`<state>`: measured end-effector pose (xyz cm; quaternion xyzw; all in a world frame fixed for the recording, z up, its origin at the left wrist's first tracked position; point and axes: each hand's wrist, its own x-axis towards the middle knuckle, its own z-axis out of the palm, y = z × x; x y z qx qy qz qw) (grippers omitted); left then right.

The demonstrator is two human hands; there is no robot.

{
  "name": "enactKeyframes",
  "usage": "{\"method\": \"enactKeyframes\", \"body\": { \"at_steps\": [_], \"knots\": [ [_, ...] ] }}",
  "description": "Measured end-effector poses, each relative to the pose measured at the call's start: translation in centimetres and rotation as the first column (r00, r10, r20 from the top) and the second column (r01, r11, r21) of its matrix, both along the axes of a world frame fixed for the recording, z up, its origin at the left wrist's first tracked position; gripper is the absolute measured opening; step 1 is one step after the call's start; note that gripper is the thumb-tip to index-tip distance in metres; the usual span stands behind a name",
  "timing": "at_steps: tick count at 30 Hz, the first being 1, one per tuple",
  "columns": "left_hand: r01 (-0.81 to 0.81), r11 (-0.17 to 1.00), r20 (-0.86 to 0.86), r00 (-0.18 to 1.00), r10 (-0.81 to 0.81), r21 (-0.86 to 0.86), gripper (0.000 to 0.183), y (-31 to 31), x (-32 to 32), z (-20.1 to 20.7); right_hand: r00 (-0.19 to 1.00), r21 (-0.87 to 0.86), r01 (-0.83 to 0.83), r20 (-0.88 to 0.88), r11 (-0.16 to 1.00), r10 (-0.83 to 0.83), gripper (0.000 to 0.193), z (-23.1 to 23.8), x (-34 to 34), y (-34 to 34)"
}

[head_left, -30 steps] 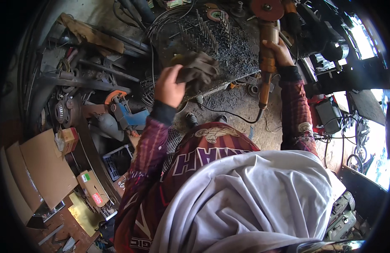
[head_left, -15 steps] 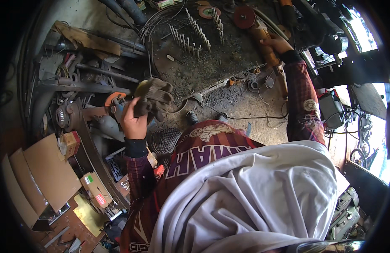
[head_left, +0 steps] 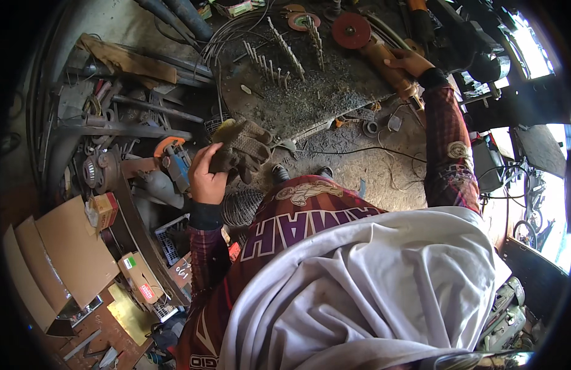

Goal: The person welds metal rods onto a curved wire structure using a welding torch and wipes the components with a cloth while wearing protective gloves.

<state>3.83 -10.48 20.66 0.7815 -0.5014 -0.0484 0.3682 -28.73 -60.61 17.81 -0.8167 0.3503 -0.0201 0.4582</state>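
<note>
My left hand point(head_left: 206, 179) is closed around a pair of grey-brown knit work gloves point(head_left: 245, 147), holding them in front of my body near the worktable's near left corner. My right hand point(head_left: 412, 61) grips the orange-brown body of an angle grinder point(head_left: 384, 65) at the table's right side. A round reddish disc point(head_left: 351, 31) is fitted on the grinder's far end, facing up. Several thin metal rods point(head_left: 285, 46) stand upright in rows on the dark worktable point(head_left: 279, 111), left of the grinder. A loose disc point(head_left: 303, 22) lies behind them.
Coiled wire point(head_left: 227, 37) lies at the table's far left. Metal bars and a wooden board point(head_left: 128, 60) are piled on the left. Cardboard boxes point(head_left: 69, 253) stand at the lower left. A dark cord point(head_left: 359, 151) crosses the floor before my feet.
My left hand has shifted right with the gloves, which now spread wider. The grinder has swung slightly left and nearer in my right hand, and the cord has moved with it.
</note>
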Motion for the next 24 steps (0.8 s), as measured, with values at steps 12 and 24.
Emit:
{"method": "enactKeyframes", "body": {
  "at_steps": [12, 24],
  "knots": [
    [0.066, 0.998, -0.07, 0.995, -0.064, 0.025, 0.05, -1.5, -1.1, 0.4, 0.992, -0.342, 0.091, -0.055, 0.935, -0.116, 0.05, -2.6, -2.8, -3.2],
    [0.39, 0.892, 0.342, 0.89, -0.302, -0.228, 0.061, -11.6, -5.7, 2.2, 0.642, 0.184, 0.145, 0.73, 0.972, -0.234, 0.08, 2.4, 4.8, 21.5]
  ]
}}
